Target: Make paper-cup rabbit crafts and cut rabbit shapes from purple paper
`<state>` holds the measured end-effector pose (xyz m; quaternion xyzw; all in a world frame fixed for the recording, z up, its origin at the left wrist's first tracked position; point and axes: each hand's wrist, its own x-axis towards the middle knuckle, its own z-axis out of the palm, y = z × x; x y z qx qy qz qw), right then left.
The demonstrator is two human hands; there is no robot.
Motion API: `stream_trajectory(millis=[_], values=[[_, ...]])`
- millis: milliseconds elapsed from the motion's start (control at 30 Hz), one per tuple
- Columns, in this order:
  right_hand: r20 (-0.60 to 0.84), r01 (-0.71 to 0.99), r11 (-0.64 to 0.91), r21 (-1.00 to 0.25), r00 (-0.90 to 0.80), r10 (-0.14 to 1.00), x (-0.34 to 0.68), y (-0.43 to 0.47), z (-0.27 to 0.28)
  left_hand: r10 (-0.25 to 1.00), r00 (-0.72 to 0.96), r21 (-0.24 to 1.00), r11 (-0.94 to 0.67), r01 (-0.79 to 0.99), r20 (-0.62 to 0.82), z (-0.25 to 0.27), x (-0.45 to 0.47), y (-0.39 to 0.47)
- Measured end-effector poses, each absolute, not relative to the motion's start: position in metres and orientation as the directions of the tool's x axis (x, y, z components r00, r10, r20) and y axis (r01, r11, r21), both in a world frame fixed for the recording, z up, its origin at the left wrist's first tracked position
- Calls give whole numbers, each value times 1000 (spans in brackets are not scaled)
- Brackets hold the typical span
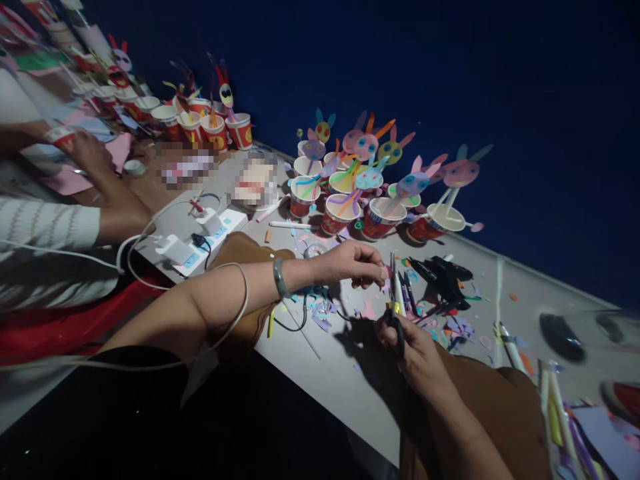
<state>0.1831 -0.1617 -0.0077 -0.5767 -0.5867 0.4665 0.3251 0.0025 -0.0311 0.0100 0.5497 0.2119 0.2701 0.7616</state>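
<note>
Head view: paper cups [380,220] hold rabbit sticks [371,177].

Along the far edge of my counter [350,393] stand red paper cups [341,215] holding colourful paper bunnies [370,177] on sticks, with a white power strip [200,243] and its cables beside them, a black glue gun [445,277], and another person's striped sleeve [47,223].
</note>
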Motion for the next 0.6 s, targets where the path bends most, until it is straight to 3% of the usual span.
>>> stream_trajectory(millis=[367, 600], values=[[-164, 385, -109, -916, -114, 980, 181, -161, -5, 662, 749, 938, 269, -216, -17, 14, 1, -31], [-155, 391, -103, -915, -104, 982, 183, -161, -7, 656, 751, 926, 330, -185, -83, 15, 1, -32]])
